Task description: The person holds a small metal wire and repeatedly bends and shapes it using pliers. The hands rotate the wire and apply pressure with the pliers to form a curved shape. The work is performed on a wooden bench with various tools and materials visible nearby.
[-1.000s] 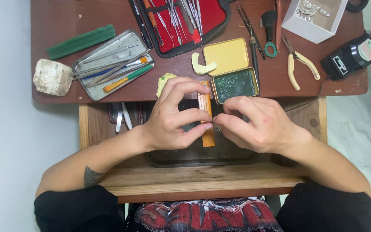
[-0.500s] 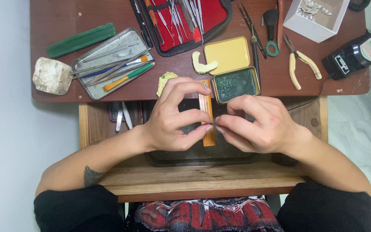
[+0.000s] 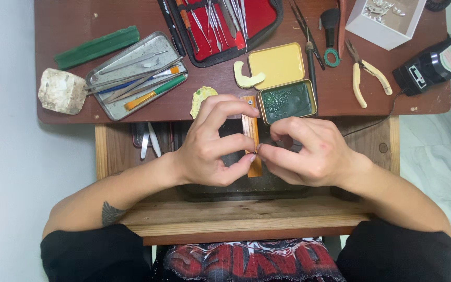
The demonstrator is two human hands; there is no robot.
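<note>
- Your left hand (image 3: 212, 143) is curled, thumb and forefinger pinched together at their tips over the wooden peg (image 3: 250, 133), an orange strip that juts out from the desk edge towards you.
- Your right hand (image 3: 309, 151) is curled the same way, its fingertips meeting the left ones at one spot on the peg.
- Between the two sets of fingertips sits a tiny piece (image 3: 256, 152); it is too small to tell what it is or which hand has the firmer hold.
- Just beyond your right hand lies an open tin (image 3: 288, 101) with dark green contents, its yellow lid (image 3: 276, 63) touching it on the far side.
- Left of the peg a yellowish lump (image 3: 202, 98) rests at the desk edge.
- Farther left a metal tray (image 3: 137, 75) holds long tools, with a green bar (image 3: 97, 47) and a pale stone block (image 3: 62, 91) near it.
- A red tool case (image 3: 220, 23) lies open at the far edge; pliers (image 3: 367, 75) with cream handles lie well to the right.
</note>
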